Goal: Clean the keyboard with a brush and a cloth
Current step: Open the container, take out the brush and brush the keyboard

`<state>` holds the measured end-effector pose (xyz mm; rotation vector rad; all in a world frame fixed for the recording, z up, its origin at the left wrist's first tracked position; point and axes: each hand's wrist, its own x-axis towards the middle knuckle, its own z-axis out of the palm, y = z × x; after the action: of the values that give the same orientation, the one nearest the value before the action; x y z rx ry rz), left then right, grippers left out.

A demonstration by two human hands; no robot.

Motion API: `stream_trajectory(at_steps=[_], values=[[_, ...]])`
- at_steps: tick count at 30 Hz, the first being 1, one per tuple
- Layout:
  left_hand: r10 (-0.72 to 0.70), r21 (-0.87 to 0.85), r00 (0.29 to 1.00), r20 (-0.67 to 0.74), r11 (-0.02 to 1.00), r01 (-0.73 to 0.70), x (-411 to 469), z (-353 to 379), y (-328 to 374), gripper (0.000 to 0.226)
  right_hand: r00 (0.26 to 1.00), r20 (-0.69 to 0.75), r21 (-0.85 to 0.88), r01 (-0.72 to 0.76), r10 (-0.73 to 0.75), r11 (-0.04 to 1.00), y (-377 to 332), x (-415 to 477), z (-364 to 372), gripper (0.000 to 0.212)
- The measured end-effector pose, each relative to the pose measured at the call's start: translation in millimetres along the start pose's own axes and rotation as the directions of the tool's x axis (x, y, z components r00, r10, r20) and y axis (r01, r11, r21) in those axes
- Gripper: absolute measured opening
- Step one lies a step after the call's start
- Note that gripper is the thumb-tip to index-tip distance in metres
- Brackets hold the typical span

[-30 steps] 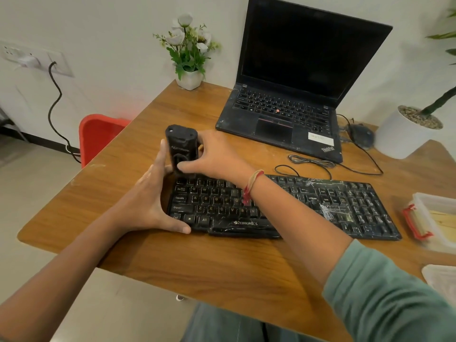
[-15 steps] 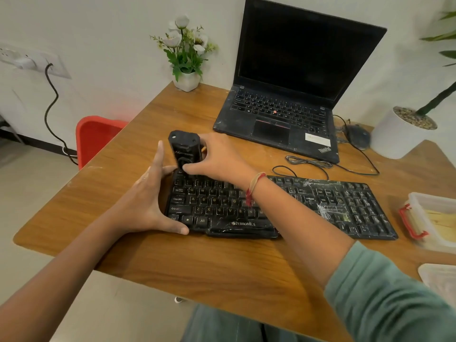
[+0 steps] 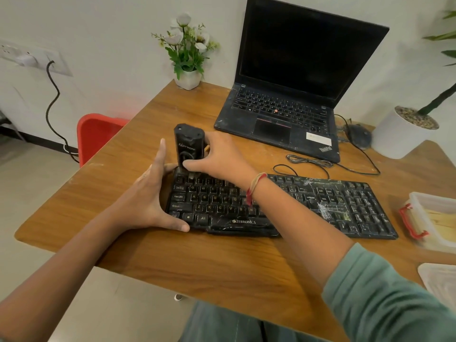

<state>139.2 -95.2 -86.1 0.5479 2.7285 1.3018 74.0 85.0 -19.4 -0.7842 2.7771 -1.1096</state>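
Head view: right fingers (image 3: 191,166) still grip black device (image 3: 188,141), now lower over keyboard (image 3: 296,203).

A plain white wall (image 3: 111,33) runs behind the wooden counter (image 3: 222,267). At the wall's left a socket plate (image 3: 58,66) holds a white plug (image 3: 26,60), and a black cable (image 3: 53,95) hangs from it down to the dark skirting (image 3: 37,140). The floor (image 3: 29,193) is pale. A red chair (image 3: 98,134) stands at the counter's left edge. The light is soft and even.
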Motion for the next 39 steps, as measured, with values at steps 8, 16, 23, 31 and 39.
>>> stream_trajectory(at_steps=[8,16,23,31,39], values=[[0.002,0.001,1.000,0.007,1.000,-0.002,1,0,1,0.157,1.000,-0.006,0.008,-0.012,0.012,1.000,-3,-2,0,0.019],[-0.024,0.021,1.000,0.008,0.999,0.024,-1,1,-2,0.159,0.898,0.126,0.664,-0.392,0.422,0.637,2,-2,0,0.025],[-0.025,0.006,1.000,0.018,1.000,0.025,-1,0,-2,0.158,0.812,0.298,0.880,-0.437,0.501,0.185,7,-3,-17,0.010],[-0.019,0.016,1.000,0.003,1.000,0.019,0,0,0,0.159,0.996,-0.089,-0.009,-0.025,0.024,1.000,-10,-16,10,0.034],[-0.020,0.023,1.000,0.008,1.000,0.019,-1,0,-2,0.158,0.977,-0.090,-0.128,-0.205,0.195,0.970,2,6,-13,0.027]])
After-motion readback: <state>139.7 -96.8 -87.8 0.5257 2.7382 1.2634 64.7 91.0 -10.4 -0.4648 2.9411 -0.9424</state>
